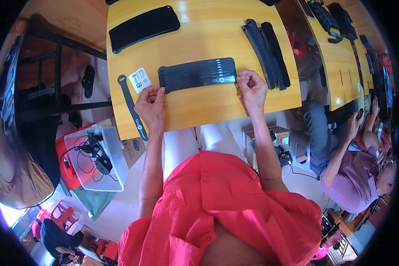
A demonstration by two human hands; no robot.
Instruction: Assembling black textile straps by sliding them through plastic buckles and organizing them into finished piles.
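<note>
1. Yellow wooden table (pixel 199 106) in the middle, glossy, catching bright glare near its far edge.
2. Second yellow table (pixel 341 66) to the right, set well apart across a narrow gap.
3. Dark metal-framed furniture (pixel 53 75) at left, over a reddish-brown wooden floor (pixel 71 17).
4. Clear plastic bin (pixel 113 146) holding black cables, just beside a red crate (pixel 64 148) below the table's left corner.
5. Pale floor (pixel 119 213) underneath, strongly lit at lower left.
6. Red plastic stool (pixel 62 213) near the lower left rim.
7. Seated person in a purple shirt (pixel 354 177) at right.
</note>
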